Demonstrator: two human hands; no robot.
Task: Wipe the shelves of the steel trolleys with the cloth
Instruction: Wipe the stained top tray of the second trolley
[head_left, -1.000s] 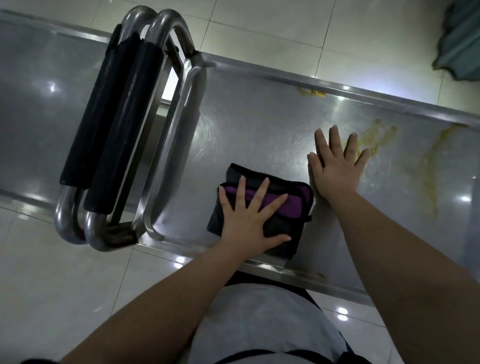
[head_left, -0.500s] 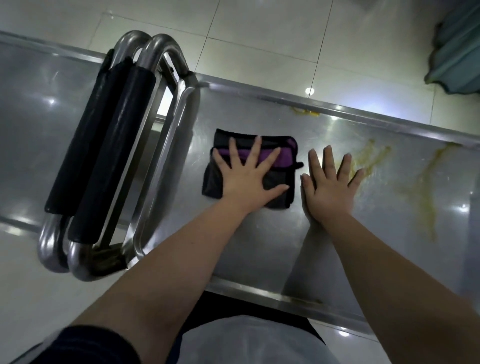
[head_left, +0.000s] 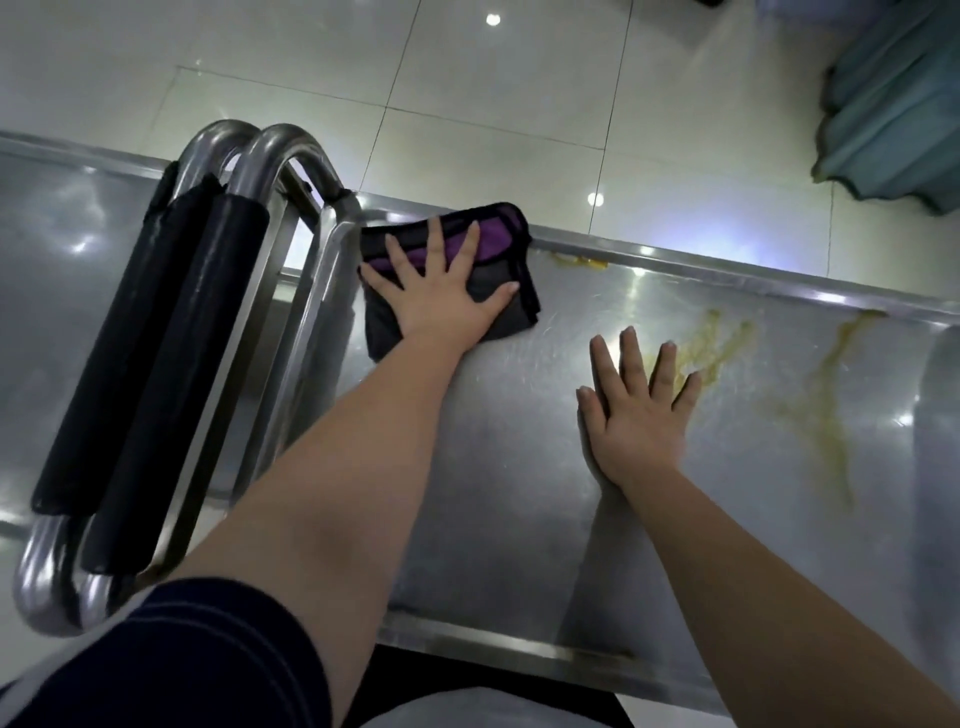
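A folded dark grey and purple cloth lies in the far left corner of the steel trolley's top shelf, against the far rim. My left hand presses flat on it with spread, straight fingers. My right hand rests flat on the bare shelf nearer me and to the right, fingers straight. Yellowish smears streak the shelf just right of my right hand, and a small yellow spot sits at the far rim.
Two steel push handles with black foam grips stand at the left end of the shelf. A second steel trolley shelf lies beyond them at left. A teal fabric object sits on the tiled floor at top right.
My left hand has pushed the cloth away from me, from the near rim to the far left corner. My right hand has stayed flat on the shelf.
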